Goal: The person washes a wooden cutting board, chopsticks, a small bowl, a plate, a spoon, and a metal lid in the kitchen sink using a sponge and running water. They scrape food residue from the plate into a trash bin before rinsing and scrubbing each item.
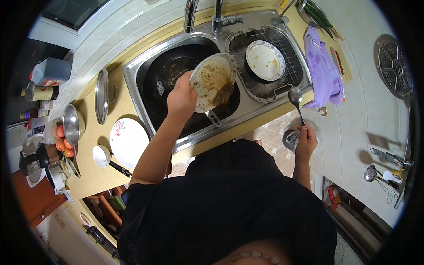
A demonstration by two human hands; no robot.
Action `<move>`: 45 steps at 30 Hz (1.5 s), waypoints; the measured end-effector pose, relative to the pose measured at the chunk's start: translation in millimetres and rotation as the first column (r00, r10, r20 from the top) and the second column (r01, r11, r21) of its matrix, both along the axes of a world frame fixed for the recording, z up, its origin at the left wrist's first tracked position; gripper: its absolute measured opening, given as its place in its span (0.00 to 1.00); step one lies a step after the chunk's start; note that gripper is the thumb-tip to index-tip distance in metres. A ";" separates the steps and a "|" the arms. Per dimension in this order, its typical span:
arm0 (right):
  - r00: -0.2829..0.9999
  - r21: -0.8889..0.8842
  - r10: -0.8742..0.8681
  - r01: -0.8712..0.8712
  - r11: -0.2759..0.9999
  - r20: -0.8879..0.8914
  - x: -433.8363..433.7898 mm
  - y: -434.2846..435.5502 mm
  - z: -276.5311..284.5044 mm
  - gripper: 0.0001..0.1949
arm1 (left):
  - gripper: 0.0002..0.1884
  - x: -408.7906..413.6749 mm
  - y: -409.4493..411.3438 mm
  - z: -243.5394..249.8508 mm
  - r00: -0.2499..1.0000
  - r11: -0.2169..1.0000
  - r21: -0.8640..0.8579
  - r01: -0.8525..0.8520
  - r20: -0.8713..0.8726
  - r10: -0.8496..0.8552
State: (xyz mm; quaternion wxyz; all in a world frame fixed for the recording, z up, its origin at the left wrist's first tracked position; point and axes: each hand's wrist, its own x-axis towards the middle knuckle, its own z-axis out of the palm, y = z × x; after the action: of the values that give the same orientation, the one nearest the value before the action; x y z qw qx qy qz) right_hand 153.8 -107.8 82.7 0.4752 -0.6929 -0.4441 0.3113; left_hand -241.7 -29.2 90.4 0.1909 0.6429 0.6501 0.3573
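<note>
My left hand (183,97) grips the rim of a soiled white bowl (212,81), tilted above the left sink basin, with brown sauce gathered at its lower side. Under it a large black wok (159,71) lies in the basin with food bits inside. My right hand (305,140) holds a metal spoon (295,96) by its handle, bowl end up, just off the counter's front edge. In the right basin a wire rack (238,63) carries a white dish (265,61) with a few yellowish bits, resting on a dark round vessel.
The faucet (217,25) stands behind the basins. A purple cloth (319,69) hangs at the right. On the left counter are a pot lid (102,96), a flowered white plate (129,142), a small white bowl (101,156), a steel bowl (72,124) and several tomatoes (60,144).
</note>
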 end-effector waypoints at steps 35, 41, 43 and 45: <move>0.908 0.057 0.325 -0.351 0.935 0.266 45.3 161.5 -13.6 0.12 | 0.20 193.7 109.9 -118.3 0.679 0.839 -0.495 -0.226 0.538 0.500; 0.881 0.128 0.399 -0.440 0.889 0.256 43.5 181.7 -29.5 0.12 | 0.13 204.3 106.2 -135.3 0.733 0.880 -0.341 -0.329 0.495 0.466; 0.873 0.039 0.426 -0.446 0.894 0.236 38.8 181.0 -20.3 0.14 | 0.12 214.3 111.2 -119.7 0.813 0.844 -0.409 -0.346 0.318 0.487; 0.845 0.080 0.470 -0.503 0.861 0.253 32.6 184.8 -24.5 0.14 | 0.15 219.7 115.0 -119.8 0.795 0.831 -0.479 -0.281 0.369 0.481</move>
State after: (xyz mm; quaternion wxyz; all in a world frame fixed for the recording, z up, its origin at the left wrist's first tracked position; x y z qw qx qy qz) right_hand 186.4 77.0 58.3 0.3754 -0.5520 -0.6776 0.3085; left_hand -22.0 85.7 -29.5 0.3938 0.3342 0.7601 0.3943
